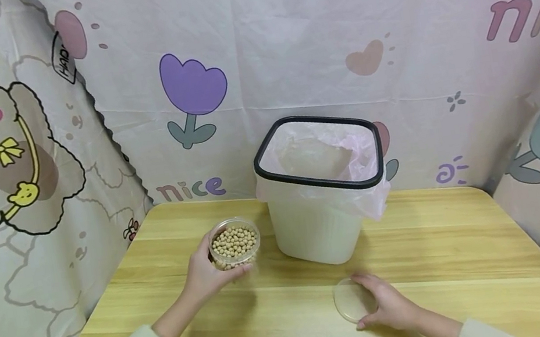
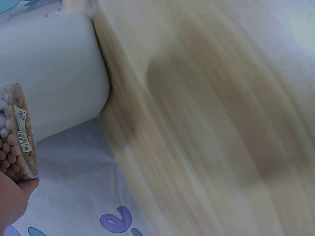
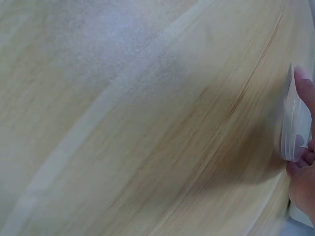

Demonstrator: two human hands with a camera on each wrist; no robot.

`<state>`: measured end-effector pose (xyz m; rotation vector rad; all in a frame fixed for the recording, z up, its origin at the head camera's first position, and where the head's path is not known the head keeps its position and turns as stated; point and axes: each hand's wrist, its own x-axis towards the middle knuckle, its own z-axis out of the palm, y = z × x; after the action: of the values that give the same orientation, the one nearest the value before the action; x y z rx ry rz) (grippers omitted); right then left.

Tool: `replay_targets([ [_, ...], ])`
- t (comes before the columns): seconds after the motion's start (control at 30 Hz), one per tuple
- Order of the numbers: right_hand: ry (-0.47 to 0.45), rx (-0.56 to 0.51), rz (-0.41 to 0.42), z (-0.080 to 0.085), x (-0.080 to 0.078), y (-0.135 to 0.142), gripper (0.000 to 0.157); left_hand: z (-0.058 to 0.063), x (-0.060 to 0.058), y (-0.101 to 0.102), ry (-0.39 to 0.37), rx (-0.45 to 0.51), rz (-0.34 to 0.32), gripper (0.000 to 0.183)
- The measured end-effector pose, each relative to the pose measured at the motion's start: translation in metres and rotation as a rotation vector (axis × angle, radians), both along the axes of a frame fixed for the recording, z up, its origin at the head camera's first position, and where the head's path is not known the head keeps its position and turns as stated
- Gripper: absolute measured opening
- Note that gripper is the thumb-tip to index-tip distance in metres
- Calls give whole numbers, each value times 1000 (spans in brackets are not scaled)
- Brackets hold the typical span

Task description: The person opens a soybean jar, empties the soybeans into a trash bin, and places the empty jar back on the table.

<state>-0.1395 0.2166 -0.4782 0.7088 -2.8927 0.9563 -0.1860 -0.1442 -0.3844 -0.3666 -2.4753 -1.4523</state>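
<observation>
My left hand (image 1: 208,272) grips a clear round jar (image 1: 234,243) full of pale, round soybeans (image 1: 235,241), its open top facing up and toward the head camera. In the left wrist view the jar (image 2: 17,132) shows at the left edge, with a white printed label on its bottom. The thumb (image 2: 28,186) lies against its side. With thumb and fingers at its rim, my right hand (image 1: 389,303) holds a clear round lid (image 1: 353,300) low over the table. That lid (image 3: 291,118) is seen edge-on in the right wrist view.
A white trash bin (image 1: 312,232) with a black rim (image 1: 322,182) and a thin pinkish liner (image 1: 376,204) stands at the back of the wooden table (image 1: 273,321), between and beyond the hands. A printed cloth (image 1: 295,58) hangs behind and at both sides.
</observation>
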Motion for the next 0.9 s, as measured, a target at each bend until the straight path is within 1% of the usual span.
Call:
replay_targets([
  [0.17,-8,-9,9,0,0,0,96,11,-6,-2,12,10,3,86],
  [0.27,6,-25,8,-1,1,2,99,18,-10,-1,23,10,0,85],
  [0.4,43,-50,-15,3,0,4,94,26,-17,0,40,8,-3,84],
  [0.53,96,-71,-32,12,-1,8,85,33,-21,0,62,-3,9,83],
  [0.63,138,-68,-46,21,-2,12,83,39,-23,-1,72,-28,22,83],
  [0.7,139,-67,-61,27,-3,16,84,42,-24,-2,69,-45,27,84],
  [0.8,115,-92,-75,35,-5,23,88,46,-26,-2,59,-61,25,85],
  [0.9,129,-129,-73,44,-9,30,92,51,-28,-3,54,-67,16,85],
])
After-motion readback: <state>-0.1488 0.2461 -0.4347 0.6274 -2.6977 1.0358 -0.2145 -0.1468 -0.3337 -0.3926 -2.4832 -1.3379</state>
